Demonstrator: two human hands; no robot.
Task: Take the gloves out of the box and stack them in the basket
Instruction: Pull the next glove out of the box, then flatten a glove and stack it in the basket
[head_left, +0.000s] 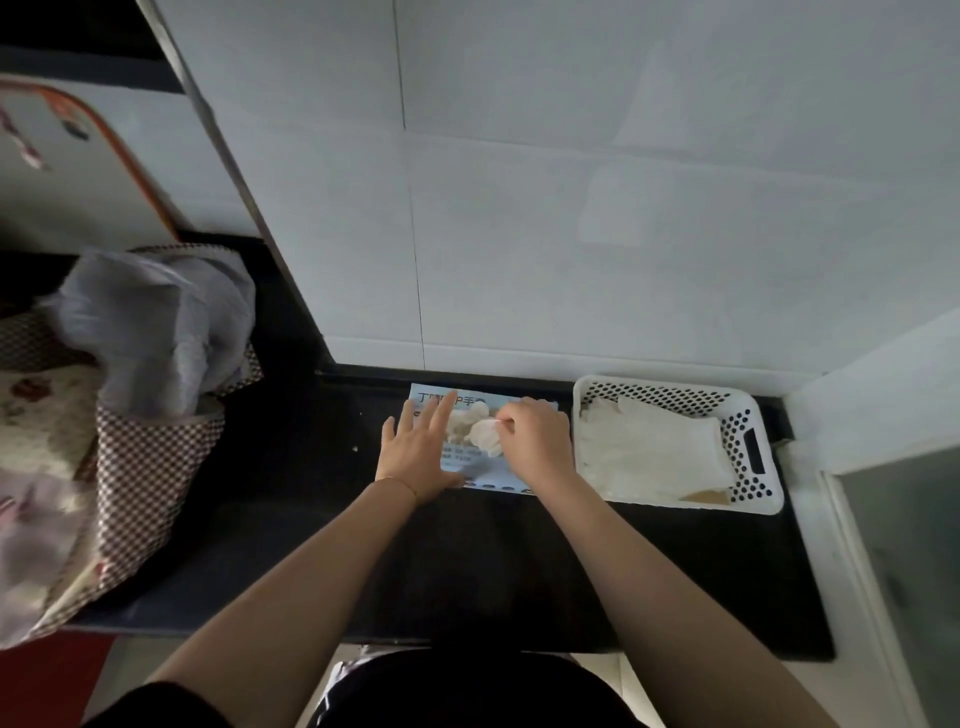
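A light blue glove box lies flat on the black counter by the wall. White gloves bulge out of its top opening. My left hand lies flat on the left part of the box with straight fingers. My right hand pinches a white glove at the opening. To the right stands a white perforated basket holding a flat stack of white gloves.
The black counter ends at the white tiled wall behind. A checked fabric bag with a grey plastic bag in it stands at the left. A white frame with glass is at the right.
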